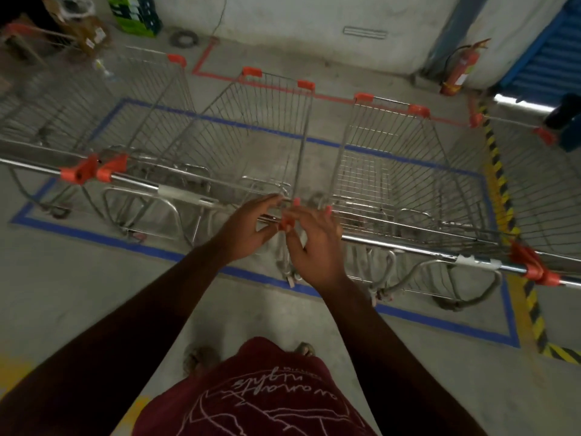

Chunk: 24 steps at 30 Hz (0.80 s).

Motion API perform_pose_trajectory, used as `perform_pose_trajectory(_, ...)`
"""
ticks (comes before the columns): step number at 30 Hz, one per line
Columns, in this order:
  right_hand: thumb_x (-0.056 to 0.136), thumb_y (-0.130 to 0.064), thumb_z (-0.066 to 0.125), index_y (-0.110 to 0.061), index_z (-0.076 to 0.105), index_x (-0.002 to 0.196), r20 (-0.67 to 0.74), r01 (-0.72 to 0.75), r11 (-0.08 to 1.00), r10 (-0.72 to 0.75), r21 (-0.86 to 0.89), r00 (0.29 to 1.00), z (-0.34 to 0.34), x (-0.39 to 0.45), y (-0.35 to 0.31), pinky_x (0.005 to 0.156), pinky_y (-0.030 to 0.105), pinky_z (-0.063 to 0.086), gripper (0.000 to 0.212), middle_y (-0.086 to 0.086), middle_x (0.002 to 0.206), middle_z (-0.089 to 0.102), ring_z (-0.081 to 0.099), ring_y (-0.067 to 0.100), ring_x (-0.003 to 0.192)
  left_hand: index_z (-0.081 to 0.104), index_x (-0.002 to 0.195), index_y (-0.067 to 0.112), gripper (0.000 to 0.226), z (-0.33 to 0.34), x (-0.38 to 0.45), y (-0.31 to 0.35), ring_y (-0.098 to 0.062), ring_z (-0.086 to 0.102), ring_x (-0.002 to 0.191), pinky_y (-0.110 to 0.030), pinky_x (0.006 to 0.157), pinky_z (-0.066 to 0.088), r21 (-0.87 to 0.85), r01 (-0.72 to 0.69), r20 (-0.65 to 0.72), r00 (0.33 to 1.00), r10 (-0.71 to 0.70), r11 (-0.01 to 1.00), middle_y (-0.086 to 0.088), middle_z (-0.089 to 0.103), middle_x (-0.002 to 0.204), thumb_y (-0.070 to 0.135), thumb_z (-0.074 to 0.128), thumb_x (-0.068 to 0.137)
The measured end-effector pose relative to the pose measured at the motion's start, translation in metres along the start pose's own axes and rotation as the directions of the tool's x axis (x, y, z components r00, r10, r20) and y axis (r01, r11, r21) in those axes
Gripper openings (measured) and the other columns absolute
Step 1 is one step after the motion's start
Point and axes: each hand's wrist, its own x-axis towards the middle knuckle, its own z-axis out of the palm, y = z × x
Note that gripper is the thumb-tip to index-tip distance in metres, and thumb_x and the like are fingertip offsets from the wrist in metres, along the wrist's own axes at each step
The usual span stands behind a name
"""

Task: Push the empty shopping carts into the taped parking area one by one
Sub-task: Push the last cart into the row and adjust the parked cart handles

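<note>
Both hands' grip — left hand (248, 231), right hand (314, 243) — slack, fingers spread, empty, just over cart handle (408, 247).

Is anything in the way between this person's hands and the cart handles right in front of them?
Nothing visible. The left hand and right hand hover open right at the cart handles, beside an orange end cap; whether fingers touch it is unclear.

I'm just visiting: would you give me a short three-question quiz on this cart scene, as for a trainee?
1. True or false: the carts hold groceries.
2. What colour is the tape rectangle around the carts: A blue, B green, C white?
3. What red object stands by the far wall?

Key:
1. False; the baskets are empty.
2. A.
3. A fire extinguisher.
</note>
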Motion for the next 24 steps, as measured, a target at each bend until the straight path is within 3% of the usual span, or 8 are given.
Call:
perform_pose_trajectory(2,0.098,-0.016,0.063,-0.018,0.077,0.121,0.033,0.039,0.989,-0.044,0.142,0.999,0.016,0.006,-0.027,0.116,0.055,0.04,0.027,-0.006,0.121,0.076,0.069,0.015,0.117,0.059,0.143,0.006,0.053,-0.023,-0.019,-0.007,0.001,0.056,0.129,-0.013,0.11,0.041,-0.044,0.014,-0.087,0.996,-0.018,0.999,0.002,0.061,0.141,0.017,0.074,0.093)
perform_pose_trajectory(4,0.097,-0.007,0.065,-0.014,0.078,0.119,0.048,0.065,0.976,-0.077,0.207,0.996,0.04,0.012,-0.059,0.113,0.037,0.044,0.027,-0.003,0.117,0.078,0.071,0.014,0.112,0.063,0.139,0.011,0.047,-0.053,-0.042,-0.022,0.013,0.057,0.122,-0.006,0.101,0.043,-0.073,0.044,-0.13,0.99,-0.054,0.996,0.01,0.063,0.135,0.009,0.074,0.094)
perform_pose_trajectory(6,0.097,-0.004,0.066,-0.014,0.078,0.118,0.065,0.063,0.969,-0.081,0.24,0.995,0.073,0.019,-0.096,0.108,0.03,0.045,0.026,-0.004,0.116,0.078,0.07,0.011,0.11,0.065,0.136,0.018,0.041,-0.089,-0.066,-0.048,0.015,0.056,0.121,-0.013,0.106,0.044,-0.092,0.079,-0.153,0.984,-0.093,0.993,0.012,0.065,0.133,0.014,0.072,0.095)
perform_pose_trajectory(10,0.1,-0.007,0.064,-0.016,0.077,0.119,0.173,0.021,0.93,-0.091,0.367,0.981,0.152,0.032,-0.167,0.1,0.042,0.054,0.024,-0.007,0.118,0.076,0.068,0.006,0.112,0.07,0.129,0.018,0.044,-0.172,-0.117,-0.103,0.001,0.067,0.116,-0.023,0.105,0.051,-0.164,0.209,-0.219,0.945,-0.243,0.964,0.007,0.072,0.125,0.042,0.059,0.093)
perform_pose_trajectory(14,0.101,-0.01,0.061,-0.016,0.076,0.12,0.255,-0.028,0.902,-0.092,0.43,0.962,0.208,0.049,-0.221,0.098,0.041,0.056,0.025,-0.01,0.119,0.075,0.067,0.004,0.113,0.072,0.125,0.014,0.034,-0.236,-0.15,-0.144,-0.011,0.072,0.11,-0.037,0.101,0.057,-0.162,0.267,-0.289,0.908,-0.304,0.95,0.003,0.074,0.121,0.026,0.063,0.094)
perform_pose_trajectory(20,0.098,-0.012,0.062,-0.012,0.075,0.122,0.302,-0.077,0.9,-0.063,0.43,0.951,0.275,0.093,-0.265,0.1,0.028,0.052,0.027,-0.01,0.119,0.075,0.068,0.004,0.111,0.069,0.13,0.011,0.042,-0.299,-0.152,-0.206,-0.025,0.067,0.117,-0.044,0.105,0.051,0.099,0.254,-0.335,0.919,-0.208,0.962,-0.007,0.072,0.127,0.035,0.059,0.097)
perform_pose_trajectory(22,0.097,-0.015,0.065,-0.014,0.072,0.126,0.3,-0.099,0.923,-0.019,0.372,0.954,0.296,0.11,-0.264,0.1,0.026,0.05,0.03,-0.016,0.118,0.071,0.065,-0.001,0.111,0.062,0.136,0.015,0.053,-0.312,-0.127,-0.238,-0.032,0.061,0.126,-0.05,0.112,0.044,0.287,0.215,-0.299,0.946,-0.126,0.933,-0.01,0.065,0.138,0.046,0.064,0.094)
perform_pose_trajectory(24,0.095,-0.023,0.066,-0.016,0.071,0.126,0.248,-0.083,0.968,0.023,0.235,0.968,0.319,0.127,-0.252,0.103,0.033,0.049,0.032,-0.009,0.117,0.072,0.066,0.009,0.112,0.054,0.144,0.021,0.07,-0.325,-0.099,-0.262,-0.03,0.05,0.14,-0.05,0.119,0.029,0.395,0.271,-0.221,0.956,-0.195,0.878,-0.006,0.056,0.148,0.056,0.072,0.085)
